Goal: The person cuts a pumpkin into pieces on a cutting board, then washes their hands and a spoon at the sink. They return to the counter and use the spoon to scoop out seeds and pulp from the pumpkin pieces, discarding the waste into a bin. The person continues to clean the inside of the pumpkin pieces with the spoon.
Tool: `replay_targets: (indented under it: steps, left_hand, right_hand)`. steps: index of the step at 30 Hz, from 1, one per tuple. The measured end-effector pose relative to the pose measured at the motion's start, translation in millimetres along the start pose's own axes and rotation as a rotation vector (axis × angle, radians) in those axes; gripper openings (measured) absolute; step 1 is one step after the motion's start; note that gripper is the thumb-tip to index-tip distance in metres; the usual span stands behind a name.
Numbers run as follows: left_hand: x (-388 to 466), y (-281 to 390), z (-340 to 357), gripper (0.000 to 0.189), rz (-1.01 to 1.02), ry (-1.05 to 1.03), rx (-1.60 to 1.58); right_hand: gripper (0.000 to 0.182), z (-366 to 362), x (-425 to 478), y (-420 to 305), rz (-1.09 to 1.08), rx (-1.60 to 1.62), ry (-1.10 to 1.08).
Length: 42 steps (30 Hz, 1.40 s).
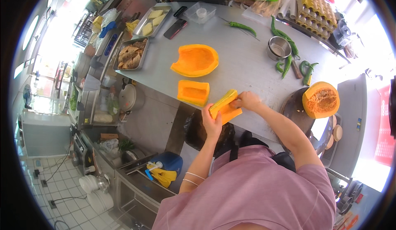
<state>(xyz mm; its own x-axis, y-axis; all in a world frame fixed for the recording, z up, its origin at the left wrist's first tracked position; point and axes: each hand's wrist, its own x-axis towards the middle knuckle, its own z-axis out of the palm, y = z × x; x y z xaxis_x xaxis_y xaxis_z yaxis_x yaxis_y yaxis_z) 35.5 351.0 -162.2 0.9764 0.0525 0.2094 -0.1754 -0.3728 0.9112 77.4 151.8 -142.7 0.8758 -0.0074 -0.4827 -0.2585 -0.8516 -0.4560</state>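
Note:
My left hand (212, 121) grips a cut piece of pumpkin (227, 107) at the near edge of the steel table. Against the inner side of that piece is my right hand (247, 101), fingers bent; whether it holds a tool is hidden. Two hollowed pumpkin pieces lie beyond: a large one (198, 59) and a smaller block (193, 92). At the right, a pumpkin half (321, 100) with its seeds and fibres rests on a round board (294, 106). Below my hands stands a bin lined with a black bag (193, 131).
Green chili peppers (287, 39), steel bowls (279, 48) and a wooden-handled tool (296, 69) lie back right. A phone (175, 28), a clear plastic container (201, 12) and steel trays of food (131, 55) sit back left. Egg trays (317, 13) stand on the shelf.

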Motion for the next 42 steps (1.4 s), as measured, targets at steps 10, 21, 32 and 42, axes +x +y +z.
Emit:
replay_targets:
  steps: [10, 21, 32, 42]
  left_hand:
    - [1.2, 4.2, -1.1, 0.040, 0.121, 0.000, 0.040]
    - [2.4, 0.9, -2.8, 0.041, 0.139, -0.028, 0.067]
    - [9.5, -30.4, -7.1, 0.042, 0.060, -0.096, -0.110]
    - [15.0, -40.7, -5.5, 0.045, -0.138, -0.120, -0.339]
  right_hand:
    - [0.042, 3.7, -7.0, -2.8, -0.014, -0.158, 0.005]
    - [0.043, -8.1, 2.7, 19.9, 0.013, -0.184, 0.034]
    - [0.047, 0.9, 24.7, 38.9, -0.268, -0.177, 0.196]
    - [0.043, -12.2, 30.0, 38.4, -0.361, -0.174, 0.137]
